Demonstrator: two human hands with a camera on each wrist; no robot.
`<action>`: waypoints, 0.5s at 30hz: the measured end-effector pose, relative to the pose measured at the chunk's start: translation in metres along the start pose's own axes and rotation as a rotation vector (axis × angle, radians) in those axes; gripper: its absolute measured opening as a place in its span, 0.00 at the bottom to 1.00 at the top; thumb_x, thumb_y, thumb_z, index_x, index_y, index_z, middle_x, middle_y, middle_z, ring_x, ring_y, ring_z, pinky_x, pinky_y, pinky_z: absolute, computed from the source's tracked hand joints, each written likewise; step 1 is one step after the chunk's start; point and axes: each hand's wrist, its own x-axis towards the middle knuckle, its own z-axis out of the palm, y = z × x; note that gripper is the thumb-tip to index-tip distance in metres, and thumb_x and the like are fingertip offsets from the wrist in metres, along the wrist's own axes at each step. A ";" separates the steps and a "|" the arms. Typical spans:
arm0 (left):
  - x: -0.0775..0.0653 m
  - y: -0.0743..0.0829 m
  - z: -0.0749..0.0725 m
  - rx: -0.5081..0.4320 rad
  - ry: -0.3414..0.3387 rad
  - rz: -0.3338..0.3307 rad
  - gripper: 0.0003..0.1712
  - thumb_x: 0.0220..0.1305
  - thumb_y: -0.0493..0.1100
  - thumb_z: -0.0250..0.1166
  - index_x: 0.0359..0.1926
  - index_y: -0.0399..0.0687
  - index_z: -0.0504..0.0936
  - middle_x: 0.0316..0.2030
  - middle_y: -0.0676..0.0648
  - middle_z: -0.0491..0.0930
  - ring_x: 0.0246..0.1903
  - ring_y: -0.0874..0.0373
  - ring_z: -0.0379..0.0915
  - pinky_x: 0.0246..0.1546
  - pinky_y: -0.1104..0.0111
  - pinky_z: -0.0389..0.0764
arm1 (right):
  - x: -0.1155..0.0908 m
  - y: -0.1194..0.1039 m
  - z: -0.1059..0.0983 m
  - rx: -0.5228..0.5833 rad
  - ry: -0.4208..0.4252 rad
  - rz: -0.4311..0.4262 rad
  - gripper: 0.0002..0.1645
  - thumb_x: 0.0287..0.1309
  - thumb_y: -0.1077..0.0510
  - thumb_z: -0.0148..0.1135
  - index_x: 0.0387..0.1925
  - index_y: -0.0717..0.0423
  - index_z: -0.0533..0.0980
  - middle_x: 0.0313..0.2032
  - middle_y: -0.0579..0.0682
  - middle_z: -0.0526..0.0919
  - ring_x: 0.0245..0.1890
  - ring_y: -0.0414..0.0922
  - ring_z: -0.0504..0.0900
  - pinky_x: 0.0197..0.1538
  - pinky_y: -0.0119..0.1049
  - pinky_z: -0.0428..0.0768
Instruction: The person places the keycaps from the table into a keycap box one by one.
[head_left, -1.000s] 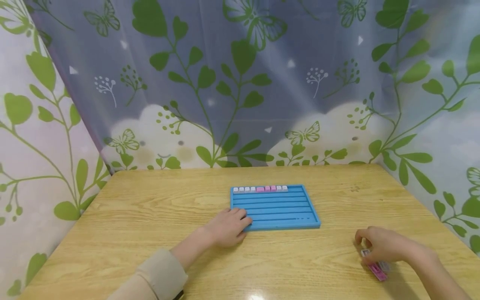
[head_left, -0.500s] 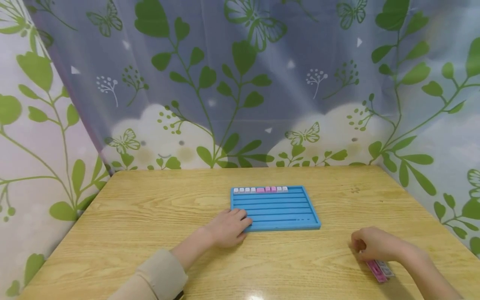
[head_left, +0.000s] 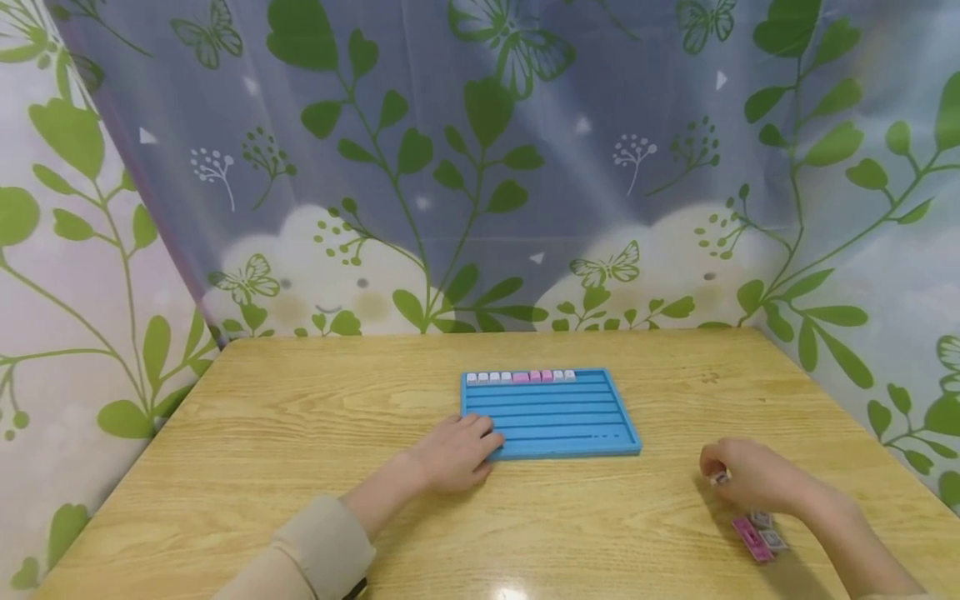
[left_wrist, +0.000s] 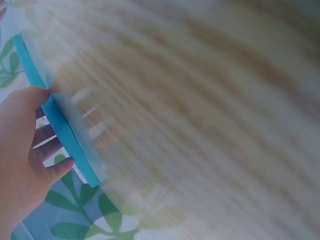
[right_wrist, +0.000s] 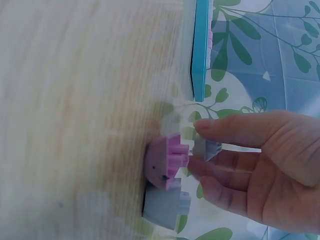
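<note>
My left hand (head_left: 453, 454) holds the near left corner of a shallow blue keycap tray (head_left: 555, 456). In the left wrist view the thumb lies on the tray's edge (left_wrist: 67, 132), with fingers behind it. Along the tray's far row sit several white and pink keycaps (head_left: 521, 377). My right hand (head_left: 761, 479) pinches a small whitish keycap (right_wrist: 205, 148) between thumb and fingers, just above the table. Below that hand lie a pink keycap (head_left: 752, 540) and two white ones (head_left: 772, 541), stems up, partly by the wrist's shadow.
The wooden table (head_left: 315, 392) carries the tray near its middle. A printed curtain (head_left: 420, 167) with leaves and butterflies hangs behind the table and along both sides.
My right hand has taken one white keycap from the small group and moved it slightly away to the far left. The left hand and the tray have not moved.
</note>
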 end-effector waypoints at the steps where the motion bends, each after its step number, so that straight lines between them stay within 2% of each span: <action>1: 0.000 0.000 0.000 0.001 -0.001 0.000 0.19 0.67 0.50 0.53 0.55 0.50 0.73 0.42 0.50 0.70 0.45 0.56 0.67 0.47 0.62 0.72 | 0.001 0.000 0.000 0.000 0.007 -0.001 0.11 0.39 0.69 0.65 0.29 0.57 0.76 0.29 0.45 0.76 0.31 0.45 0.76 0.35 0.41 0.76; 8: 0.000 0.001 0.000 0.002 -0.001 0.001 0.19 0.67 0.50 0.53 0.55 0.50 0.73 0.42 0.50 0.70 0.45 0.56 0.67 0.48 0.62 0.72 | 0.007 -0.001 0.000 0.055 0.063 -0.025 0.09 0.43 0.70 0.64 0.29 0.60 0.75 0.27 0.44 0.75 0.26 0.39 0.70 0.29 0.34 0.73; 11: 0.000 0.001 0.000 0.001 0.001 0.001 0.18 0.67 0.50 0.53 0.55 0.50 0.73 0.42 0.50 0.70 0.45 0.56 0.67 0.47 0.62 0.72 | 0.010 -0.003 -0.001 0.050 0.110 -0.032 0.08 0.44 0.70 0.64 0.29 0.60 0.76 0.28 0.45 0.77 0.27 0.40 0.73 0.30 0.35 0.74; 15: 0.000 0.000 0.000 0.003 0.002 0.001 0.18 0.67 0.49 0.53 0.55 0.50 0.73 0.42 0.50 0.70 0.44 0.56 0.67 0.46 0.62 0.72 | 0.014 -0.009 -0.002 0.061 0.129 -0.014 0.08 0.46 0.69 0.63 0.32 0.60 0.76 0.30 0.47 0.79 0.29 0.42 0.76 0.30 0.36 0.75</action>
